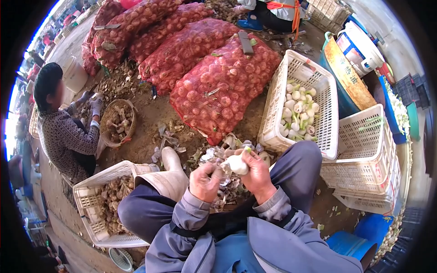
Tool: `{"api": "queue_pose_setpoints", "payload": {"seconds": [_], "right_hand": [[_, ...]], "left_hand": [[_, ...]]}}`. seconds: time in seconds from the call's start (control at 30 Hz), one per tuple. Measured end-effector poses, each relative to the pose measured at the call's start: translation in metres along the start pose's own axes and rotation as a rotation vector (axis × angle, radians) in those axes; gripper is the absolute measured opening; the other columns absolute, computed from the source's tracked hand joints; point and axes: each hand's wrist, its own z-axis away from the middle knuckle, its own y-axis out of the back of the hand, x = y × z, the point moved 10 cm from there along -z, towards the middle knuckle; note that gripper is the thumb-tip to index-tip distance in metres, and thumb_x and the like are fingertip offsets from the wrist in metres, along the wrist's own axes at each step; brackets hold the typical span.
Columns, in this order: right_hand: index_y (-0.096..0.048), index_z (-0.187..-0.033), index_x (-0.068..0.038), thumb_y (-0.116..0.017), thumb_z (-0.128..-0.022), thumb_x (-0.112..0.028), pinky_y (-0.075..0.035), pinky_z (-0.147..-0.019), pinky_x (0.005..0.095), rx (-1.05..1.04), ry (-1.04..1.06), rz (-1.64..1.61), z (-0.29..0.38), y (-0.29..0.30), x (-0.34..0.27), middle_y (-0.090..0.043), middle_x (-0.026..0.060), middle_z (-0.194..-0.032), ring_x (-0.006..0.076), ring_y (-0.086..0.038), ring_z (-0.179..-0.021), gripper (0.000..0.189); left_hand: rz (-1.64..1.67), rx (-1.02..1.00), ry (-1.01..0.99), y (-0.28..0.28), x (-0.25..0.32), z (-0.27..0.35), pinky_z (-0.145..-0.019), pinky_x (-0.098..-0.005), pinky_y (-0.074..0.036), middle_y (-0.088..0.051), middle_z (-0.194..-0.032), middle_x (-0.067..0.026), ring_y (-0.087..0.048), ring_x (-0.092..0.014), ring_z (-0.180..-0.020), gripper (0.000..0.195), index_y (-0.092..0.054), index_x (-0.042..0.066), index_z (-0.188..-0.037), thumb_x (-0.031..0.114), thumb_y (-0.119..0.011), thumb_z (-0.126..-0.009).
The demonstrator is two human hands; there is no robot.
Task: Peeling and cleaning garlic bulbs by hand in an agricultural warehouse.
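Note:
My right hand [256,174] grips a white garlic bulb [238,164] with a short green stem stub pointing up. At the bulb's left side my left hand [206,182] has its fingers pinched together near the root end, where a bit of skin shows; whether it holds a peel is hard to tell. Below both hands lies a heap of shed garlic skins [223,191] between my legs. Peeled bulbs [297,112] fill part of a white plastic crate [271,119] by my right knee. Unpeeled garlic [114,201] lies in another white crate [102,241] at my left.
Red mesh sacks of garlic [222,92] lie ahead, one bearing a grey cleaver-like blade [245,43]. A person [68,129] sits at left beside a wicker basket [106,134]. Stacked crates [362,170] and a blue drum [348,244] stand at right. Another person [278,17] crouches at the top.

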Motion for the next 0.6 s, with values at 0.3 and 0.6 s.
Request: {"api": "queue_pose_setpoints", "payload": {"seconds": [0.3,0.6], "right_hand": [[-0.061,-0.1,-0.001,-0.051,-0.089,-0.029,-0.034,-0.103,0.0478,-0.068,-0.011,-0.314,0.002,-0.008,-0.011,-0.055,0.0259,-0.119,0.0391,-0.047,-0.118,0.032],[-0.061,-0.099,0.0,-0.055,-0.09,-0.031,-0.048,-0.086,0.0429,-0.141,-0.031,-0.448,-0.007,0.005,-0.003,-0.063,0.015,-0.103,0.029,-0.061,-0.095,0.033]], "left_hand": [[-0.261,0.144,0.144,0.016,-0.036,-0.005,-0.046,-0.0255,-0.037,-0.05,-0.05,-0.0016,-0.043,-0.005,-0.051,0.021,-0.055,-0.002,-0.063,0.011,-0.063,-0.077],[-0.452,-0.012,-0.091,-0.003,-0.016,-0.002,-0.055,-0.0306,-0.046,-0.062,-0.069,-0.0142,-0.058,-0.016,-0.059,0.016,-0.058,-0.002,-0.066,0.01,-0.065,-0.073]]}}
